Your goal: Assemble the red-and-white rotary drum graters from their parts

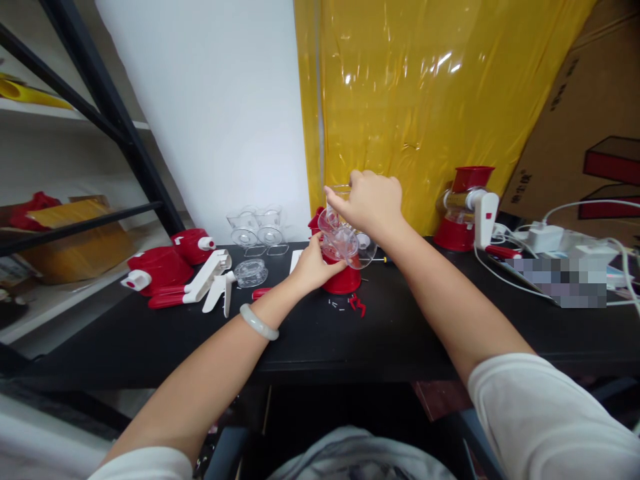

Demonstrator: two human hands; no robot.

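both hands (313, 268) (376, 202), grip closed on transparent housing (342, 244), gap between forearms (450, 303) over table edge (357, 365)

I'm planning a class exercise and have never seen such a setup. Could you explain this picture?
There's no robot here: these are a person's two bare hands, seen by a camera worn on the head, looking forward and down. The left hand, with a pale bangle on its wrist, and the right hand, above it, hold a clear plastic part by a red base. On the black table, small red pieces lie in front. To the left are red housings, white pieces and see-through pieces; to the right, a red-and-white device and white plugs.
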